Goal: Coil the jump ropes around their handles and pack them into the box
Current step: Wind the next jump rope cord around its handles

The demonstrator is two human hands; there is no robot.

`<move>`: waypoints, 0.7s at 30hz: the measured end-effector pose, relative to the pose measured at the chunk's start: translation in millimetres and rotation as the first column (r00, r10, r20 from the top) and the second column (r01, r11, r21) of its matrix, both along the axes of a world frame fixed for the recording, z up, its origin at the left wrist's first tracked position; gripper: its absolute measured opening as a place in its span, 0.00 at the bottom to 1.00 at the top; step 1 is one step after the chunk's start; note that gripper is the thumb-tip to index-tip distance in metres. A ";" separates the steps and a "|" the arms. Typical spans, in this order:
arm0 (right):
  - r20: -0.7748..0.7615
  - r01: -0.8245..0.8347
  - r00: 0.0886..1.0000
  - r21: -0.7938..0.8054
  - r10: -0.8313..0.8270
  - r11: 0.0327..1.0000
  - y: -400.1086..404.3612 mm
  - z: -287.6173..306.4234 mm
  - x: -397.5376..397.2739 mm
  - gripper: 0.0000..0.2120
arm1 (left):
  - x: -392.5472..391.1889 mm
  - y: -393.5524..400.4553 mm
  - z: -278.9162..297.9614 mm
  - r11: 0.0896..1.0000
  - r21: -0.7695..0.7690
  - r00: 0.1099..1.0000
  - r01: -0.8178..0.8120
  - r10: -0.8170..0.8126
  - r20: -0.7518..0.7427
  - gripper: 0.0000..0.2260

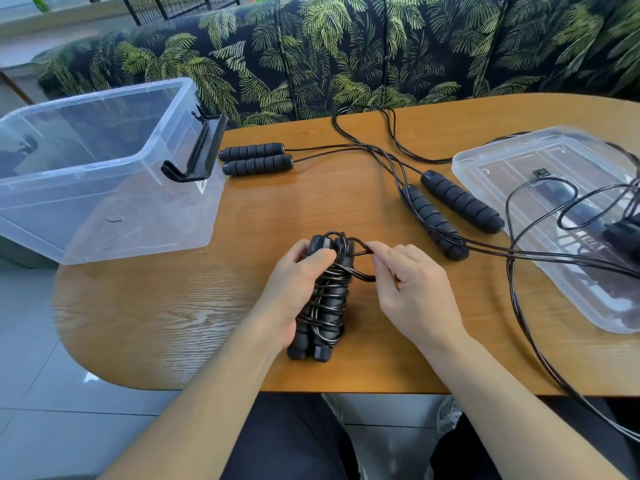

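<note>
- Two hands work at the lower middle of the frame over a wooden bench.
- Left hand has its fingers curled round a bundle of two black handles held side by side, with black rope wound many times around them; the bundle's lower end sits on the bench.
- Right hand pinches a loop of rope at the top of the bundle between thumb and forefinger, the other fingers loosely bent.
- Clear plastic box stands open at the upper left of the frame on the bench's end, with a black latch swung up on its right side.
- Just right of the box lies a pair of black foam handles, side by side, their ropes running off to the right.
- Second pair of handles lies slanted right of middle, its ropes tangled with the others.
- Clear lid rests at the right edge of the frame, with loose rope across it and another dark handle on top.
- Leaf-patterned sofa fills the top of the frame behind the bench.
</note>
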State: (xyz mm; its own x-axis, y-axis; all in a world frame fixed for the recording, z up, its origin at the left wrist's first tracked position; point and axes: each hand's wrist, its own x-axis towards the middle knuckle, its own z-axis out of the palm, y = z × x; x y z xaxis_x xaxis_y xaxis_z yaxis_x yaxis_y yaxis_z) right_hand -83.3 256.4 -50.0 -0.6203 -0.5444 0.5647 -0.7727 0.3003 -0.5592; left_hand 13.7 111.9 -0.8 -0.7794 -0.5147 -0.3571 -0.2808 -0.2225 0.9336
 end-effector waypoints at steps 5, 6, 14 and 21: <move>0.001 -0.101 0.995 -0.001 0.101 0.995 1.4 -0.4 -1.3 0.13 | 5.9 -8.7 6.1 0.995 -0.020 0.994 0.099 -0.098 0.046 0.04; -0.011 -0.102 0.995 -0.005 0.102 0.995 1.0 -0.9 -1.1 0.14 | 6.9 -11.3 7.5 0.992 -0.033 0.991 0.123 -0.121 0.057 0.05; -0.110 -0.142 0.984 -0.020 0.139 0.990 -3.4 -5.2 -2.1 0.15 | 11.4 -15.8 14.8 0.958 -0.167 0.971 0.233 -0.219 0.097 0.04; -0.166 -0.153 0.975 -0.017 0.148 0.988 -3.0 -5.0 1.1 0.16 | 16.3 -20.3 20.7 0.950 -0.132 0.954 0.284 -0.265 0.142 0.06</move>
State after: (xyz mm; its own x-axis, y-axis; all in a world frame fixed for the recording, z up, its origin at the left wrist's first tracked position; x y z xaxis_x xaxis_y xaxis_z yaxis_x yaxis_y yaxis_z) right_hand -82.2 253.5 -55.0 -0.4298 -0.6063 0.6691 -0.8898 0.1588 -0.4278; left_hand 30.0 91.5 19.9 -0.8537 -0.3414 -0.3933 -0.4244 0.0182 0.9053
